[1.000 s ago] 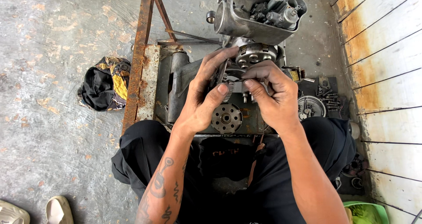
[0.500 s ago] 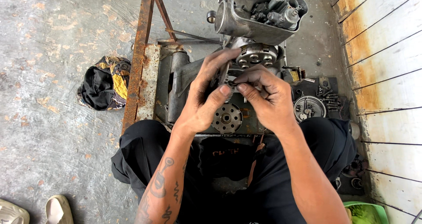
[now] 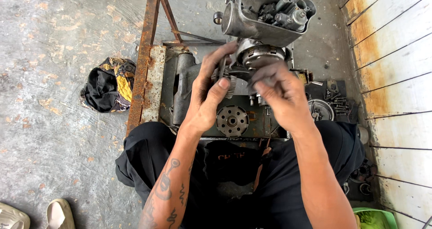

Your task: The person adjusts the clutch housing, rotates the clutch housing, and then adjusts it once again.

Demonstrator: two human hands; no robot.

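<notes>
Left hand point(image 3: 208, 101) is wrapped around a round metal engine part point(image 3: 252, 60), thumb pressed on its toothed edge, fingers curled over the top. Right hand point(image 3: 278, 94) is pinched shut on the same part from the other side; motion blur hides exactly what the fingertips grip. The part sits above the middle of the grey metal worktop point(image 3: 180, 89), just under a metal box of engine pieces point(image 3: 265, 13). A toothed disc point(image 3: 232, 120) lies at the worktop's near edge. Rusty frame point(image 3: 146, 53) runs along its left edge. Bundled cloth point(image 3: 108, 85) lies on the concrete floor point(image 3: 49, 44).
</notes>
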